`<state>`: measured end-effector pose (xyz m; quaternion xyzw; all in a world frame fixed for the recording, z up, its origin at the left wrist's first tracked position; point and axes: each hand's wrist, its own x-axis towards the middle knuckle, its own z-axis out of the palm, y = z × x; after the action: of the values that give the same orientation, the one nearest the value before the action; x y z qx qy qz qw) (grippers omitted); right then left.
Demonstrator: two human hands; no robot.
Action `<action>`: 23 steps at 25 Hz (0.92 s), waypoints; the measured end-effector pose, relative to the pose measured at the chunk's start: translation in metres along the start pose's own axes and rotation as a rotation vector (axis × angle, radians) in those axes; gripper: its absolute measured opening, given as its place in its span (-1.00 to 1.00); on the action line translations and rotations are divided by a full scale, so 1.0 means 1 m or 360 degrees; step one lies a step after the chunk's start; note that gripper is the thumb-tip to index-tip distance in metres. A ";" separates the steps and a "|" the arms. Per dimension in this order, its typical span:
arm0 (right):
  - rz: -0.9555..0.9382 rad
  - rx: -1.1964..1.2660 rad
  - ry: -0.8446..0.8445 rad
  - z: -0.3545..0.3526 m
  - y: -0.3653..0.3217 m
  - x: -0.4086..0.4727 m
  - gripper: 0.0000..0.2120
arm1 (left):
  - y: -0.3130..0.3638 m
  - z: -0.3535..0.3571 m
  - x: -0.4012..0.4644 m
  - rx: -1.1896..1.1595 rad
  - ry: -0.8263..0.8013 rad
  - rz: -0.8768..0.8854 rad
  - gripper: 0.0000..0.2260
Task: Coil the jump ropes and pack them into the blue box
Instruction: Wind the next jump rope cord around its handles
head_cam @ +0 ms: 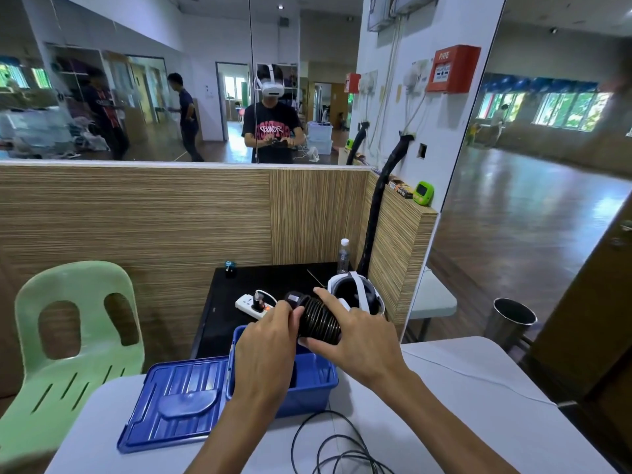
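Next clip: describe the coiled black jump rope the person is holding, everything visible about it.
The coiled jump rope is glossy black cord wound tightly in close turns round its handles, forming a ribbed cylinder. One dark handle end pokes out at upper left. It is held tilted in the air above the open blue box. The left hand grips its left end; the right hand holds its right side, forefinger lying along the top.

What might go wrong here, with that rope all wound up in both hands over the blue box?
The wound jump rope is kept tight only by the left hand and right hand; loosening either grip might let the turns spring apart. The blue box looks small, so the bundle may catch on its rim. The loose rope near the table's edge could snag a forearm.
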<state>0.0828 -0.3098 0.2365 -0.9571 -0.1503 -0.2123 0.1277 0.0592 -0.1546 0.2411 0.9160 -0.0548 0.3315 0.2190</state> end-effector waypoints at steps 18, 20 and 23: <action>0.0080 0.0276 -0.0010 -0.007 0.003 -0.003 -0.33 | -0.005 0.006 -0.005 -0.0585 -0.0019 0.0027 -0.89; 0.0068 0.0263 -0.0005 -0.008 0.004 -0.004 -0.34 | -0.006 0.008 0.000 -0.0574 -0.0015 0.0036 -0.90; 0.0069 0.0273 0.0001 -0.007 0.007 -0.009 -0.34 | -0.014 0.011 0.009 -0.0605 -0.0064 0.0076 -0.93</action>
<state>0.0747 -0.3207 0.2370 -0.9456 -0.1470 -0.1962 0.2137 0.0761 -0.1462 0.2336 0.8630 -0.1426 0.3019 0.3791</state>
